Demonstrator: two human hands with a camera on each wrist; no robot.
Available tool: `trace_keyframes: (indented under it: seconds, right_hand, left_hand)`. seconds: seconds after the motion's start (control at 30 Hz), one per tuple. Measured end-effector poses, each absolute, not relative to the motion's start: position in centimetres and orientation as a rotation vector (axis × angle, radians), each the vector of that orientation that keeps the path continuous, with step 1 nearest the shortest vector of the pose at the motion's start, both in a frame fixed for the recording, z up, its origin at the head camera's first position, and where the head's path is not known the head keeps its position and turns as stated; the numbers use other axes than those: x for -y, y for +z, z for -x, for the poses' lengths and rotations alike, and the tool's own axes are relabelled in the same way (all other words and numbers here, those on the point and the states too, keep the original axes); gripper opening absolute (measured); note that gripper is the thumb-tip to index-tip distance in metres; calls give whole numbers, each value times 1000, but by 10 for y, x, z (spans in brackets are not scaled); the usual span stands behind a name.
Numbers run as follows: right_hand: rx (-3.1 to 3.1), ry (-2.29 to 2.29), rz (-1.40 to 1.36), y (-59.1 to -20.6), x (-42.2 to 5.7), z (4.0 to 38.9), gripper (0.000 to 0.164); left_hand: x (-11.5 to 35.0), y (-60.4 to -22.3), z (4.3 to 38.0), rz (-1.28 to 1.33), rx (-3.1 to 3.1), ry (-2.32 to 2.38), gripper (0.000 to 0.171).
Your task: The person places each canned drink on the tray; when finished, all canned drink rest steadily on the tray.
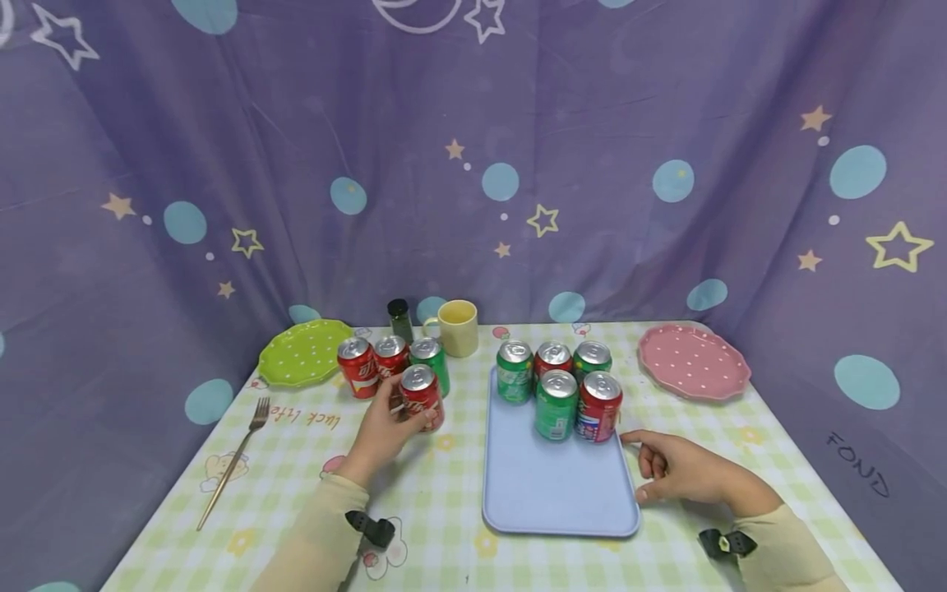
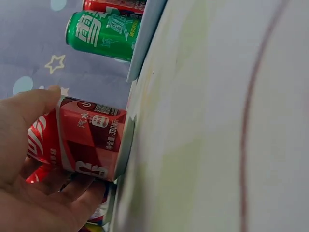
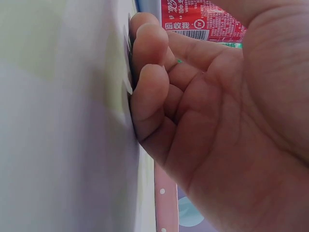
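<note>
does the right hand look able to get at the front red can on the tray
Probably yes: the right hand is beside the tray, close to the front red can, and no other can stands between them.

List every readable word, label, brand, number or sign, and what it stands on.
"FOND": purple curtain, right side.
"luck life": tablecloth, left side.
"汽水" and "330": held red can, in the left hand.
"雪碧": green can on the tray, left wrist view.
"回收我": front red can on the tray, right wrist view.
Other can print is too small, blurred or cut off.
</note>
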State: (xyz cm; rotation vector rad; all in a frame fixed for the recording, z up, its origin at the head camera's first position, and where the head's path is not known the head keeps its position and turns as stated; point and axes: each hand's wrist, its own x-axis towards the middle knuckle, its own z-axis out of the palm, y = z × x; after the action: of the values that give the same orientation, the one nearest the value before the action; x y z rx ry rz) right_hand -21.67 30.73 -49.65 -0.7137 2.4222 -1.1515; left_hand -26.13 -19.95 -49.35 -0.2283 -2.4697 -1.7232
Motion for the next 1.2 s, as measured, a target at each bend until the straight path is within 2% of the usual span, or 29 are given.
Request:
trace_keyframes:
  seconds: [0.53,0.73,1.2]
  right_hand:
    - [-2414,-1156,708,-497,-308,218,88]
    - [-2422,-1146,713,-496,-307,217,88]
    - [-2424,-1146,713,-496,-307,217,87]
  left_hand:
    - [202,-502,265,206,2431,-1766,74]
    - [199,-497,262,273,2323,-1800,70]
    - [136,-472,252,486,2309,-1770,64]
